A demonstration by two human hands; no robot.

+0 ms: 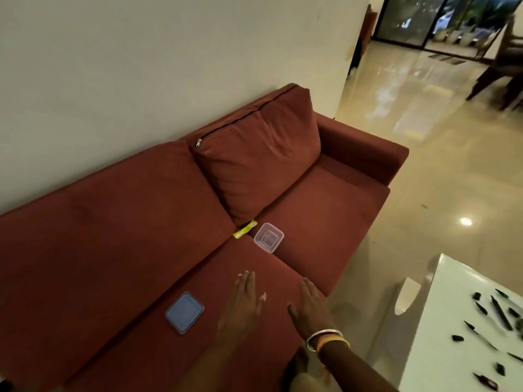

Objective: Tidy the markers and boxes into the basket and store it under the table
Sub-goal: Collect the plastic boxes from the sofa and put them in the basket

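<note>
A clear plastic box (268, 237) lies on the seat of a red sofa (113, 222), next to a yellow packet (245, 229) in the gap between cushions. A blue lid (184, 312) lies flat on the seat at the lower left. My left hand (244, 304) and my right hand (310, 308) hover over the seat with fingers straight, holding nothing, below the clear box. Several dark markers and caps (498, 309) lie scattered on a white table (441, 321) at the right. No basket is in view.
A loose back cushion (260, 154) leans on the sofa back against the wall. Glossy tiled floor (452, 171) stretches to the right between sofa and table. Dark chairs (501, 72) stand at the far right.
</note>
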